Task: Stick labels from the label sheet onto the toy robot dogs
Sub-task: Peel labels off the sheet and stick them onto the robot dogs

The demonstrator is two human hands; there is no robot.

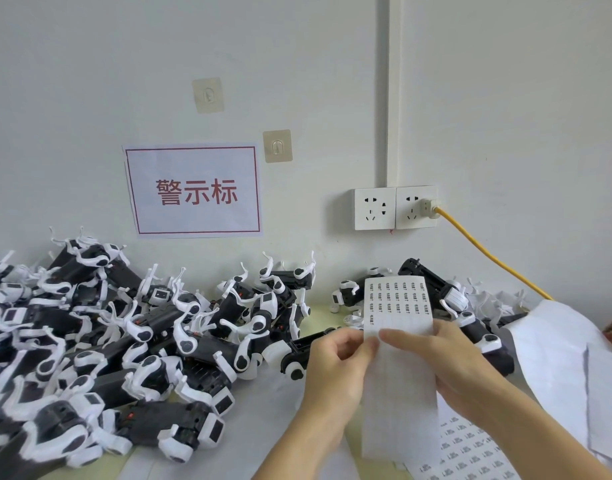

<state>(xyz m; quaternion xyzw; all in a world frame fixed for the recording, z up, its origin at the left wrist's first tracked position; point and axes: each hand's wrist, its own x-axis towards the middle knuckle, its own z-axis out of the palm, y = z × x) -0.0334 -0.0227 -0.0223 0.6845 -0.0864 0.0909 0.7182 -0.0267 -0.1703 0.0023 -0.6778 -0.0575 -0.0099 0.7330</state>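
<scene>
Fingers (374,344) curled — both hands pinching label sheet (396,306), upright

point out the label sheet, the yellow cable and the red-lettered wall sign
label sheet (396,306): head view, printed upper part above the hands
yellow cable (484,252): head view, middle of its run down from the socket
wall sign (195,190): head view, centre, on the red lettering
</scene>
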